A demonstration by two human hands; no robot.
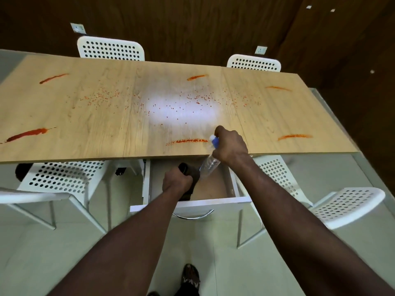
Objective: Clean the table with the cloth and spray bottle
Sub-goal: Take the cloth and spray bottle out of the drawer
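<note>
A long light-wood table (85, 116) stretches across the view, marked with red-orange smears (192, 141) and scattered red specks (198, 99). My right hand (232, 146) grips a clear spray bottle (210, 164) with a blue and white head, at the table's near edge, tilted with its nozzle toward the tabletop. My left hand (176, 180) is closed around a dark brown cloth (191, 174), held over an open white drawer (192, 202) below the table edge.
White perforated chairs stand at the near left (64, 178), the near right (346, 208) and behind the table (111, 49). The drawer sticks out toward me with a metal handle (192, 216). My foot (190, 276) is on the pale floor.
</note>
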